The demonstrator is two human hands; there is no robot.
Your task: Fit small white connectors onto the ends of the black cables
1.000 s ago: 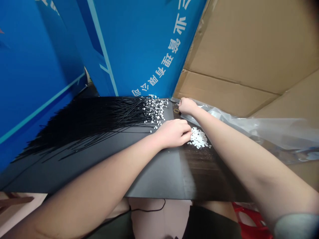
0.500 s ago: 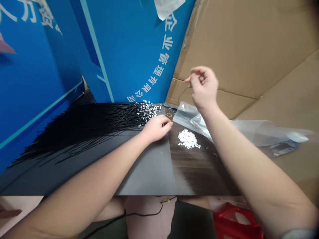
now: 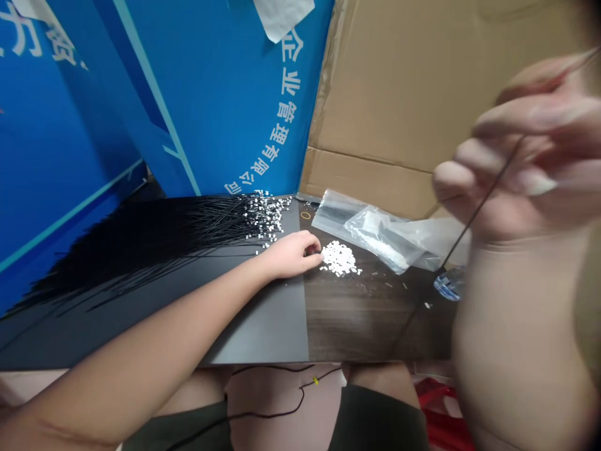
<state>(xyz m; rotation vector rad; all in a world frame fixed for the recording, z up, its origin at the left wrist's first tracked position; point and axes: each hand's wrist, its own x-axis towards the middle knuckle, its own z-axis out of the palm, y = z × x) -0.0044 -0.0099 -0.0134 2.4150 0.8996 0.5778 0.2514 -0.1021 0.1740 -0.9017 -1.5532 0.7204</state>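
My left hand (image 3: 291, 255) rests on the table with curled fingertips at the edge of a heap of small white plastic pieces (image 3: 339, 258); I cannot see whether it pinches one. My right hand (image 3: 526, 144) is raised close to the camera and blurred. Its fingers are shut on a long thin black strip (image 3: 479, 200) that hangs down and to the left. Many similar black strips (image 3: 154, 244) lie fanned out on a grey mat (image 3: 263, 319), with white pieces (image 3: 265, 216) at their far ends.
A clear plastic bag (image 3: 389, 235) lies right of the heap, with a small gold ring (image 3: 305, 215) near it on the dark wood-grain table (image 3: 357, 319). Blue printed boards (image 3: 235, 106) and brown cardboard (image 3: 399, 94) stand behind. My lap and a thin black cable (image 3: 277, 407) show below the table edge.
My right hand has risen toward the camera with the black strip and now looks large and blurred. My left fingertips have returned to the heap's edge. The view has turned slightly right.
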